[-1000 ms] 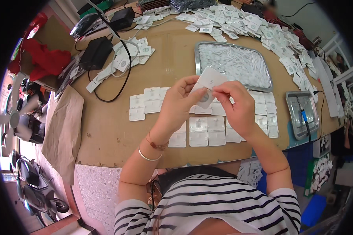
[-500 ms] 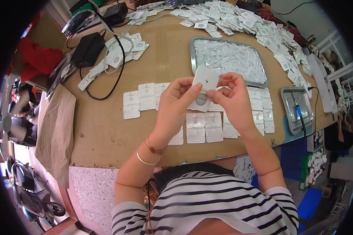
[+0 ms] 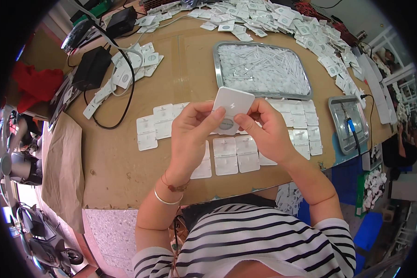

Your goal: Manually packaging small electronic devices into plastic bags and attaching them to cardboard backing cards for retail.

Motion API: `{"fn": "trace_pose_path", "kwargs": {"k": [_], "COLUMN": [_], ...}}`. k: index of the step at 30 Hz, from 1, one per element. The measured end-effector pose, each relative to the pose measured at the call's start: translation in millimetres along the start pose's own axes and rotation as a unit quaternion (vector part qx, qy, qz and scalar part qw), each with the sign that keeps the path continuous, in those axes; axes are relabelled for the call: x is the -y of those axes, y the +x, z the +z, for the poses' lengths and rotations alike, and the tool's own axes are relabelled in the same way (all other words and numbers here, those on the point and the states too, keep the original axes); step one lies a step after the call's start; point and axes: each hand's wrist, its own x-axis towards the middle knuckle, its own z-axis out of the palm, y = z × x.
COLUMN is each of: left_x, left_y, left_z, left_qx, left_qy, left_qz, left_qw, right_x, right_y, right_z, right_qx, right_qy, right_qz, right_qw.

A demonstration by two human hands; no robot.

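A white square plate (image 3: 233, 105) with a small grey mark is held up over the brown table (image 3: 111, 153), a grey round disc (image 3: 225, 124) showing at its lower edge. My left hand (image 3: 191, 132) grips the plate's left side with the thumb pressed near the disc. On the right edge, my right hand (image 3: 265, 129) pinches it. Beneath both hands lie rows of several white square plates (image 3: 227, 157), flat on the table.
A metal tray (image 3: 260, 68) full of small white pieces stands behind the hands. A smaller metal tray (image 3: 350, 124) with a blue tool sits at the right. Black power adapters (image 3: 91, 68) and cables lie at the left, with heaps of white plates (image 3: 282, 21) along the far edge.
The held white plate has shifted a little and tilted, and both hands have adjusted their grip on it. The view has drifted slightly.
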Motion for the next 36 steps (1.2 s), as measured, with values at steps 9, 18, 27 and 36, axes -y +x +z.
{"fn": "trace_pose_path", "kwargs": {"k": [9, 18, 27, 36], "left_x": [-3.5, -7.0, -0.5, -2.6], "left_y": [7.2, 19.4, 15.4, 9.3], "left_z": [-5.7, -19.6, -25.8, -17.3], "left_qx": [-0.057, -0.111, -0.039, 0.135], "left_qy": [0.101, 0.01, -0.063, -0.191], "left_qz": [0.0, -0.006, -0.092, -0.118], "left_qw": [0.993, 0.994, 0.993, 0.965], "right_x": [-18.3, -80.6, -22.9, 10.4], "right_y": [59.0, 152.4, 83.7, 24.6], "right_z": [-14.1, -45.1, -29.7, -31.8], "right_qx": [0.059, -0.041, -0.07, -0.02], "right_qy": [-0.005, -0.417, -0.245, -0.383], "right_qz": [0.033, 0.103, -0.15, -0.586], "right_qw": [0.998, 0.902, 0.955, 0.714]}}
